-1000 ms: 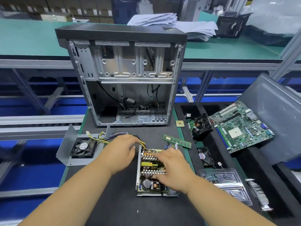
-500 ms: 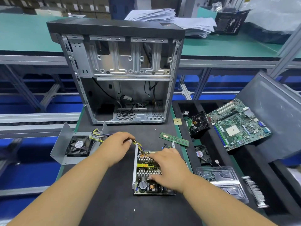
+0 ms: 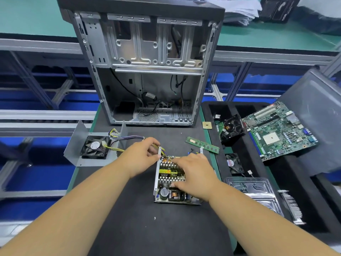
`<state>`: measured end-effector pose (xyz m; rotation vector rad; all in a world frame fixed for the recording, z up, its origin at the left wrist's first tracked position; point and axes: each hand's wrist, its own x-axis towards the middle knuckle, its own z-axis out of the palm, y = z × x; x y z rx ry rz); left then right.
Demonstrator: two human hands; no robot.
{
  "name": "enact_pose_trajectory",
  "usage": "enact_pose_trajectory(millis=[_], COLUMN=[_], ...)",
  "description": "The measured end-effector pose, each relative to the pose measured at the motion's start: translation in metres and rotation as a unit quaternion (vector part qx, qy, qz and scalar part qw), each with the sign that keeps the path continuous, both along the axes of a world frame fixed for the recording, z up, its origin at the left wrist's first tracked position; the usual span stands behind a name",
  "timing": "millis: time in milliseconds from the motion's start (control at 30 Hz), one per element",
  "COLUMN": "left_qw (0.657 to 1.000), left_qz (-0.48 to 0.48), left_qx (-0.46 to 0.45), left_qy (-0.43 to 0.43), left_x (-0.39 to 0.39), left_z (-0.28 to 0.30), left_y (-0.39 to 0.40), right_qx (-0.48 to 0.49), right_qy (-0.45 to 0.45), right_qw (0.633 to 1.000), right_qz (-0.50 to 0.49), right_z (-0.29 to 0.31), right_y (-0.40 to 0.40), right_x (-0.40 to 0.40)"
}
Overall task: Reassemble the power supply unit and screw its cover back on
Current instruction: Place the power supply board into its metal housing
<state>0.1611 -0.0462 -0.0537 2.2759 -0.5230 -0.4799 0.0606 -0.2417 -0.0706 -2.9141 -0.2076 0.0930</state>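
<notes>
The open power supply unit [image 3: 168, 183] lies on the black mat, its circuit board, heat sinks and capacitor exposed in a shallow metal tray. My left hand [image 3: 141, 156] pinches the tray's far left corner, where the coloured wire bundle [image 3: 129, 139] leaves it. My right hand [image 3: 194, 173] lies flat over the board's right half, fingers spread and pressing on the heat sinks. The grey metal cover [image 3: 77, 143] with its black fan [image 3: 95, 146] lies apart to the left, joined to the unit by the wires.
An empty PC case [image 3: 147, 71] stands upright behind the unit. A RAM stick [image 3: 202, 145] lies right of it. The black tray [image 3: 245, 159] on the right holds a cooler fan [image 3: 231, 129], a motherboard [image 3: 278, 130], a small fan [image 3: 234, 163] and clear plastic packaging [image 3: 254, 189].
My left hand has shifted right from the wire bundle to the tray's far left corner. My right hand stays on the board. The camera has tilted down and moved closer.
</notes>
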Motion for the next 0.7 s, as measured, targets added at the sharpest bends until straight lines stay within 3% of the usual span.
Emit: enact_pose_trajectory(millis=[700], left_qw=[0.997], left_qz=[-0.021], left_qx=[0.073], left_qy=[-0.034], left_x=[-0.0037], left_z=[0.0005], left_y=[-0.0042], right_qx=[0.008], right_qy=[0.006], right_qw=[1.000], right_qz=[-0.010], right_z=[0.0030], right_y=[0.0014], right_x=[0.0002])
